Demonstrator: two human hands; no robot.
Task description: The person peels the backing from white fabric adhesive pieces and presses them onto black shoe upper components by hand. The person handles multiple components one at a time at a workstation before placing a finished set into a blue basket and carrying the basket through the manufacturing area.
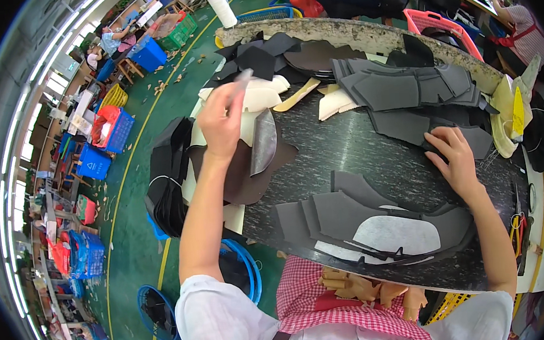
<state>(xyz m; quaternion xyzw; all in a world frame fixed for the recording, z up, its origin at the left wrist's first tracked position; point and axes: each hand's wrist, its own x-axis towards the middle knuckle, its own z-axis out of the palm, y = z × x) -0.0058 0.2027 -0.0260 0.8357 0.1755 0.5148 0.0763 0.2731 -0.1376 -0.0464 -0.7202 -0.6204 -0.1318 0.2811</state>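
Observation:
My left hand [220,124] is raised over the left part of the table, its fingers pinched on a small pale grey piece [243,79] that is blurred. Beneath it lie cream pieces [260,97], a brown cut piece [234,180] and a curled shiny grey sheet [263,142]. At the right, my right hand [455,159] has its fingertips bent at the edge of a dark grey foam piece [403,126], below a row of overlapping grey pieces [387,90]. Closer to me, a fanned stack of grey pieces [333,213] carries a white backing patch [397,235].
Black cut pieces [257,61] cover the far left of the table, and a tied black bundle [165,178] hangs at its left edge. Scissors with orange handles [517,234] lie at the right. Blue baskets [157,313] stand on the floor; a pink basket [442,23] is beyond the table.

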